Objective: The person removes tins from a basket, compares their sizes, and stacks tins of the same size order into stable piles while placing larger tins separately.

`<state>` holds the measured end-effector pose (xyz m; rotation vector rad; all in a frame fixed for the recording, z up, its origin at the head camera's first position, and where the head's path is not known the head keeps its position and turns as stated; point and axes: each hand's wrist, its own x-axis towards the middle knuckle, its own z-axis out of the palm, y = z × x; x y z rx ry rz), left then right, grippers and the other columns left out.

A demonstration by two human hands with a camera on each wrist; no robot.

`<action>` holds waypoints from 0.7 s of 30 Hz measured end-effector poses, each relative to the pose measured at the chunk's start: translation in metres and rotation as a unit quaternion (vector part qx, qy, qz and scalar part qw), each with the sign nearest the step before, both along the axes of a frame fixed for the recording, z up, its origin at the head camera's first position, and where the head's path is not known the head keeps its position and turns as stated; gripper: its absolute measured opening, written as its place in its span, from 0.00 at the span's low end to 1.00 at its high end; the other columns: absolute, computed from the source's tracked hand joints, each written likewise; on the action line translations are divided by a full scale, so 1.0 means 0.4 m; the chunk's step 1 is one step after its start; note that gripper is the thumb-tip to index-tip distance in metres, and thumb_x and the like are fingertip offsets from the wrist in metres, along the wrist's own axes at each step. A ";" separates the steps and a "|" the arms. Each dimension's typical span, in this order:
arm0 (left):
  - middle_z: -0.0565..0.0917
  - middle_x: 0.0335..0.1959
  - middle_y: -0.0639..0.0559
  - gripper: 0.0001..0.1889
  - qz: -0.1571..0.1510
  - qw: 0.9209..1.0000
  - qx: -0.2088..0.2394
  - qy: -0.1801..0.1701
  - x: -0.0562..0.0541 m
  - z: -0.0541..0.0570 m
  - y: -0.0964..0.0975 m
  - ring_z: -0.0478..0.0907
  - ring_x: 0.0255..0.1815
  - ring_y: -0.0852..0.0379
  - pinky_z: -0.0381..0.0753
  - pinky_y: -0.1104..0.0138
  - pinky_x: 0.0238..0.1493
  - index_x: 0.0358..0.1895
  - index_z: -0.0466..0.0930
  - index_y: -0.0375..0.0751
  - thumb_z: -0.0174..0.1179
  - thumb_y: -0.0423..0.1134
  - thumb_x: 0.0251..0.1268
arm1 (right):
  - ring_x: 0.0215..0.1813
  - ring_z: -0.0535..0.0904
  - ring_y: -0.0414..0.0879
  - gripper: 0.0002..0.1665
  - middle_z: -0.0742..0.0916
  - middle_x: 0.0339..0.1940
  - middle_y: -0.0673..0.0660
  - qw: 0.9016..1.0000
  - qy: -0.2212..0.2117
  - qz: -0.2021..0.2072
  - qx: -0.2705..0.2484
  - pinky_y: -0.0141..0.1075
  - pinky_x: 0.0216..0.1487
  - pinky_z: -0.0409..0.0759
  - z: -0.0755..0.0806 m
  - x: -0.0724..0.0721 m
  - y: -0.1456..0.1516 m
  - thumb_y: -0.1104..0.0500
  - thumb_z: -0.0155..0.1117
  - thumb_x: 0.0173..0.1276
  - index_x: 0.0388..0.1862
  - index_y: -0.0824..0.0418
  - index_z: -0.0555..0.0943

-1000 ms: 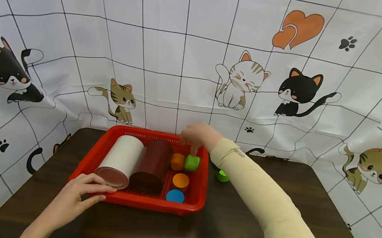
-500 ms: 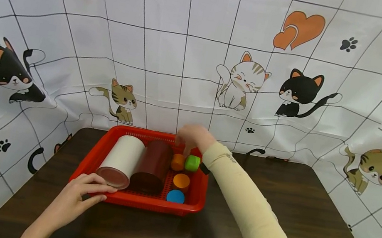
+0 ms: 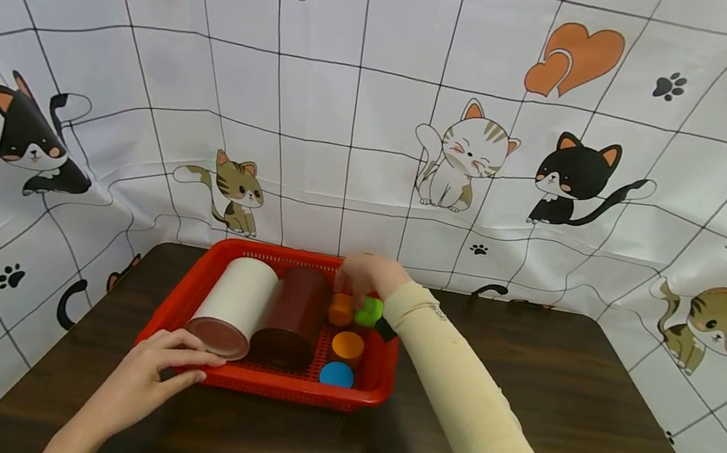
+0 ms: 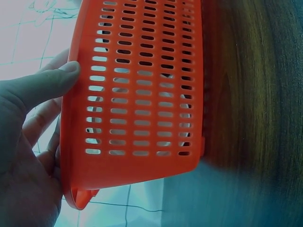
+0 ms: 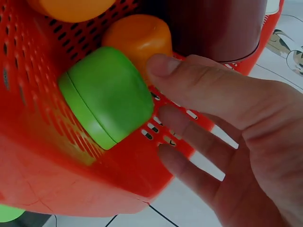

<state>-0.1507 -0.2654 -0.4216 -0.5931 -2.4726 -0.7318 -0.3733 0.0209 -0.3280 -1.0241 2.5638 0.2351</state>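
Observation:
My left hand [image 3: 154, 376] pinches the near left rim of a red plastic basket [image 3: 279, 386]; in the left wrist view the thumb lies outside the rim [image 4: 73, 127], fingers behind it. Inside the basket, my right hand [image 5: 236, 123] has its fingers spread beside a small green lidded jar [image 5: 106, 97] that lies tilted. The thumb tip overlaps a small orange jar [image 5: 137, 40]; whether it touches is unclear. Nothing is gripped there. Another orange jar [image 3: 347, 348] and a blue-topped one [image 3: 337, 374] stand nearer the front.
A white cylinder [image 3: 238, 298] and a dark maroon cylinder [image 3: 295, 311] lie side by side in the basket's left half. Outside it, a second green piece [image 5: 8, 213] shows at the right wrist view's corner. The brown table [image 3: 522, 397] meets a cat-print sheet [image 3: 384, 102].
My right hand has shifted slightly left and lowered beside the green jar. The green piece outside the basket has gone behind the sleeve in the head view. My left hand stays on the rim.

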 end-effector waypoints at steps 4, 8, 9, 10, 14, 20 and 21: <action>0.80 0.39 0.68 0.25 0.004 1.000 0.002 -0.003 0.002 -0.001 0.001 0.68 0.42 0.70 0.74 0.69 0.38 0.43 0.88 0.65 0.77 0.30 0.42 | 0.63 0.77 0.47 0.30 0.84 0.60 0.51 1.000 -0.013 -0.026 0.003 0.41 0.61 0.78 -0.010 0.003 0.005 0.61 0.76 0.59 0.62 0.51 0.80; 0.80 0.39 0.68 0.25 0.001 1.000 0.001 0.001 0.005 0.002 0.003 0.69 0.42 0.69 0.74 0.69 0.37 0.43 0.88 0.65 0.77 0.30 0.41 | 0.63 0.76 0.48 0.32 0.83 0.62 0.51 0.998 -0.033 -0.048 -0.005 0.42 0.61 0.78 -0.015 0.002 0.013 0.61 0.76 0.59 0.63 0.52 0.79; 0.80 0.39 0.68 0.25 0.001 1.000 0.001 0.002 0.005 0.002 0.003 0.69 0.42 0.69 0.74 0.69 0.37 0.43 0.88 0.65 0.77 0.30 0.41 | 0.64 0.76 0.48 0.32 0.83 0.62 0.51 0.998 -0.037 -0.052 -0.007 0.42 0.61 0.78 -0.016 0.002 0.014 0.61 0.76 0.59 0.63 0.52 0.79; 0.80 0.39 0.68 0.25 0.001 1.000 0.001 0.002 0.005 0.002 0.003 0.69 0.42 0.69 0.74 0.69 0.37 0.43 0.88 0.65 0.77 0.30 0.41 | 0.63 0.76 0.48 0.32 0.82 0.63 0.52 0.998 -0.038 -0.055 -0.009 0.42 0.61 0.79 -0.017 0.003 0.015 0.61 0.76 0.59 0.63 0.52 0.79; 0.79 0.39 0.68 0.24 0.002 1.000 0.003 0.000 0.004 0.004 0.003 0.69 0.42 0.69 0.74 0.69 0.38 0.42 0.88 0.65 0.77 0.30 0.41 | 0.61 0.74 0.48 0.32 0.81 0.64 0.51 0.997 -0.032 -0.066 -0.014 0.42 0.58 0.79 -0.016 0.007 0.017 0.60 0.76 0.58 0.62 0.50 0.79; 0.79 0.38 0.68 0.24 0.004 1.000 0.003 -0.010 0.007 0.006 0.004 0.69 0.42 0.69 0.74 0.69 0.38 0.42 0.89 0.64 0.76 0.30 0.43 | 0.55 0.71 0.49 0.29 0.80 0.59 0.51 0.994 -0.050 -0.093 -0.017 0.42 0.52 0.79 -0.015 0.013 0.024 0.62 0.76 0.58 0.59 0.50 0.79; 0.79 0.38 0.68 0.24 0.003 1.000 0.003 -0.011 0.007 0.007 0.004 0.69 0.42 0.69 0.74 0.69 0.37 0.42 0.89 0.64 0.76 0.30 0.43 | 0.54 0.71 0.49 0.30 0.80 0.59 0.51 0.994 -0.051 -0.093 -0.016 0.42 0.52 0.79 -0.015 0.014 0.026 0.62 0.76 0.58 0.59 0.50 0.78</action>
